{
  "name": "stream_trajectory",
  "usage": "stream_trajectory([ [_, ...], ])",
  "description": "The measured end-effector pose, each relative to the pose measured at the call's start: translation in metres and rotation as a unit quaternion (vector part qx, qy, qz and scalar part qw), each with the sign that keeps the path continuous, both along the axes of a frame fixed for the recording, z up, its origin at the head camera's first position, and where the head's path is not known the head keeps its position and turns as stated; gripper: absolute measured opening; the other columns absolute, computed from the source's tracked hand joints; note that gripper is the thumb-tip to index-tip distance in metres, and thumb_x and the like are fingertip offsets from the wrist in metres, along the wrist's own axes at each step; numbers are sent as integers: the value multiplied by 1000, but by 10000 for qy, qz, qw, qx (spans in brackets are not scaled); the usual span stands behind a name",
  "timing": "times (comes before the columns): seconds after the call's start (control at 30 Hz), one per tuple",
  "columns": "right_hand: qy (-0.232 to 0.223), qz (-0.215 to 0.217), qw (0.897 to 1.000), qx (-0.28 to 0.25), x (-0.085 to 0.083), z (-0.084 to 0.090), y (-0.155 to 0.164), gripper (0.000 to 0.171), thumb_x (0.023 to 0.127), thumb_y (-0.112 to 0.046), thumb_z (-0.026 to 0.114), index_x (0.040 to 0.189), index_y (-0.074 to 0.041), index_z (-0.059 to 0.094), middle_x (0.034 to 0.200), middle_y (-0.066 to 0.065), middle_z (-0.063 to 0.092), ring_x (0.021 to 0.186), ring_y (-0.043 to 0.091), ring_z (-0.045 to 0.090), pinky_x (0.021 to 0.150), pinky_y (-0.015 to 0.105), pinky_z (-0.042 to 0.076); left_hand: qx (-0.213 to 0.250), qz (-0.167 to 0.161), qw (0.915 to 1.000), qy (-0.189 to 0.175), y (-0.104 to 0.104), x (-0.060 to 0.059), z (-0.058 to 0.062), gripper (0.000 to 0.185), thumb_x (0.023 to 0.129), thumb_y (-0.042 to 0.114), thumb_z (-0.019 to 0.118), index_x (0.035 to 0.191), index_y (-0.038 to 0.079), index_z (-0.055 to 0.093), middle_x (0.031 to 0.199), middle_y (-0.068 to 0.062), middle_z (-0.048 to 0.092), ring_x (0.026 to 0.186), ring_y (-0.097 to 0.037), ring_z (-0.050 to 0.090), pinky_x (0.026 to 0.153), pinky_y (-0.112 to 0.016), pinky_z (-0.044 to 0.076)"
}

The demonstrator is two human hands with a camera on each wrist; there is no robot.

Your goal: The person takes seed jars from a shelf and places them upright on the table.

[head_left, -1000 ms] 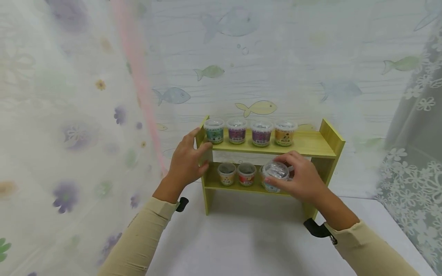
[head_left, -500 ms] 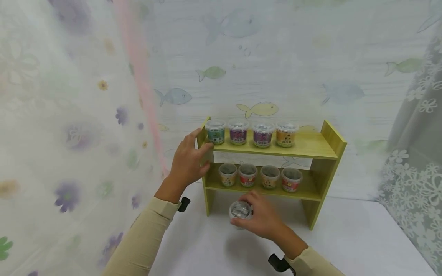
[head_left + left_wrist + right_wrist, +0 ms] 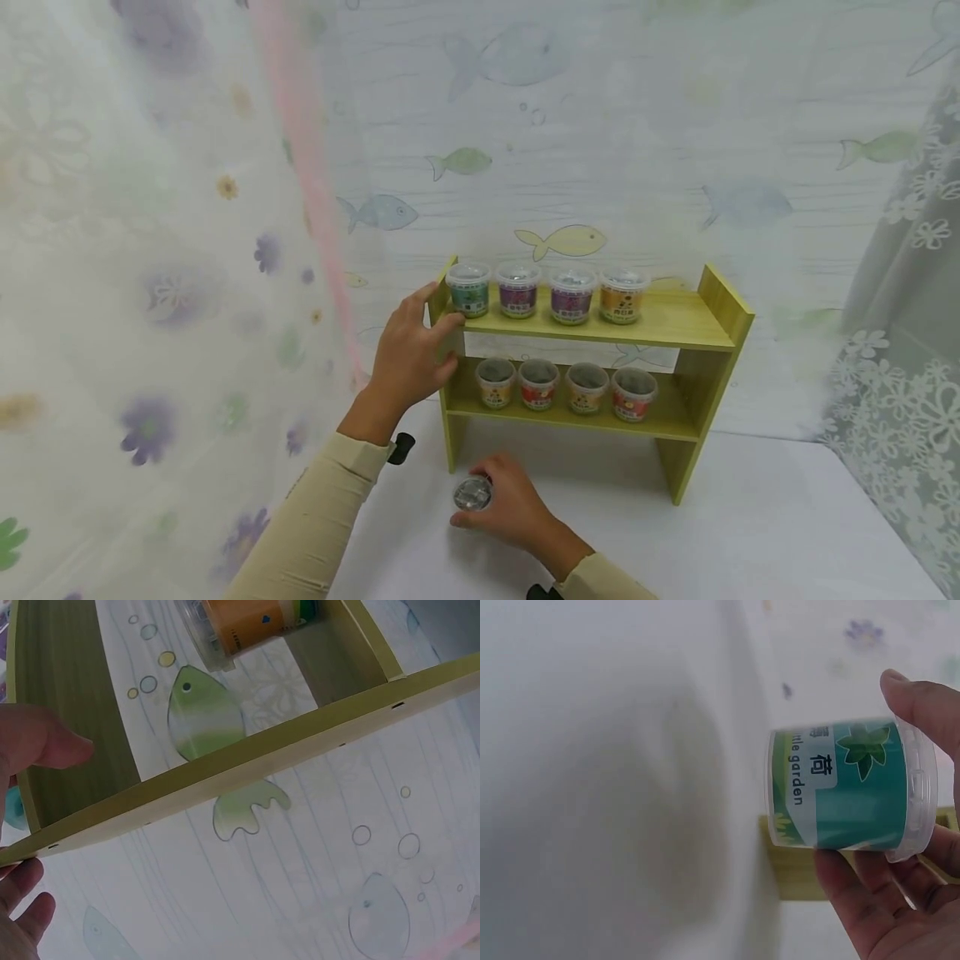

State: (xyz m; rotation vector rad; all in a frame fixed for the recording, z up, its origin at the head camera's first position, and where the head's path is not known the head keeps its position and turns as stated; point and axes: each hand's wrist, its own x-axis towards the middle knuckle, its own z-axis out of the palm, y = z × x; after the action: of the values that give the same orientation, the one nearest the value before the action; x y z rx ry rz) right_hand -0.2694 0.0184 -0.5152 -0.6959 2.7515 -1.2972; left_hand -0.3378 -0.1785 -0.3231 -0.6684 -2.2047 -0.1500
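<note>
My left hand (image 3: pixel 408 354) grips the left side panel of a small yellow-green two-tier shelf (image 3: pixel 678 315); in the left wrist view the thumb (image 3: pixel 56 742) is inside the panel, the other fingers outside. In front of the shelf's left half, low over the white table, my right hand (image 3: pixel 506 504) holds a clear-lidded plastic cup (image 3: pixel 472 493). The right wrist view shows the cup's teal "little garden" label (image 3: pixel 866 791) with a green leaf, thumb on one side and fingers on the other. It looks upright from the head view.
Several lidded cups (image 3: pixel 572 298) with teal, purple and orange labels line the upper tier. The lower tier bears a row of orange- and red-labelled cups (image 3: pixel 538 390). A fish-print curtain (image 3: pixel 630 150) hangs behind, a floral one (image 3: pixel 150 292) at left. The white tabletop (image 3: pixel 780 517) extends right.
My right hand has carried the teal-labelled cup from in front of the lower tier's right half down and to the left, over the table. The left hand stays on the shelf panel.
</note>
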Motion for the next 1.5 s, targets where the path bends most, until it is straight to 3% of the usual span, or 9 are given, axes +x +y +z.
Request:
stream_trajectory([
  [0.4, -139, 164, 9997, 74, 4, -18, -26, 65, 71, -52, 92, 119, -19, 64, 114, -10, 51, 102, 6, 53, 93, 32, 51, 1, 76, 9999, 104, 1, 1, -2, 52, 77, 23, 85, 126, 20, 69, 158, -23, 37, 137, -41, 46, 102, -58, 48],
  [0.7, -54, 145, 9997, 172, 2, -29, -33, 66, 68, -53, 94, 116, -17, 66, 111, -10, 50, 99, 5, 54, 91, 30, 52, -13, 131, 9999, 78, 1, -1, -4, 53, 77, 25, 85, 127, 21, 69, 158, -22, 37, 139, -40, 45, 105, -57, 47],
  [1.27, -388, 94, 9988, 298, 1, -25, -35, 70, 68, -53, 93, 121, -17, 65, 113, -10, 50, 102, 7, 54, 94, 35, 52, -15, 182, 9997, 157, 2, 2, -1, 52, 77, 23, 85, 127, 20, 69, 157, -22, 37, 138, -40, 45, 106, -57, 46],
  [1.5, -418, 138, 9976, 531, 2, -20, -32, 86, 66, -60, 91, 134, -16, 62, 123, -8, 52, 112, 10, 54, 102, 40, 51, -19, 177, 9997, 149, 3, 0, -2, 52, 78, 26, 84, 128, 21, 68, 157, -22, 37, 139, -40, 45, 106, -57, 46],
])
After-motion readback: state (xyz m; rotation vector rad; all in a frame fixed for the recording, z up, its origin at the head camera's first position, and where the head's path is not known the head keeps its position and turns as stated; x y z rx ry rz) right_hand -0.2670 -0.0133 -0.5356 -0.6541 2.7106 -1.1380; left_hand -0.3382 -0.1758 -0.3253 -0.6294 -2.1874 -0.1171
